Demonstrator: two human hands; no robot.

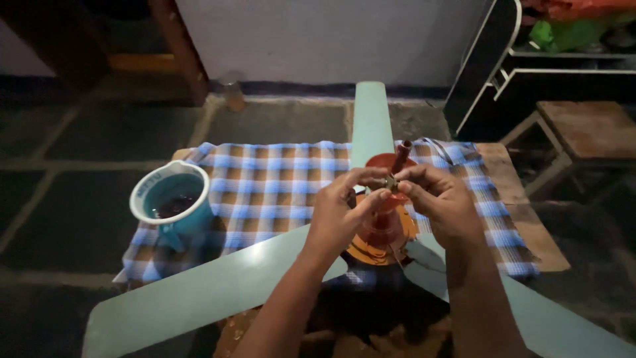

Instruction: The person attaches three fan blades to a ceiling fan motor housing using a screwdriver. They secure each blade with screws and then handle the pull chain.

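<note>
Head view, left hand: your left hand (338,212) has its grip nearly closed, thumb and fingertips pinched onto a small metal part (391,181).
Head view, right hand: your right hand (440,199) meets it from the other side, grip pinched tight on the same small metal part.
Small part: held between both hands, just above the red-orange hub (381,232) of a ceiling fan and beside its upright rod (401,156).
Fan: pale green blades (199,292) spread over a checked cloth (265,185) on the counter (523,219).
Nearby: a teal mug (172,199) stands on the cloth, well apart to the left.
</note>
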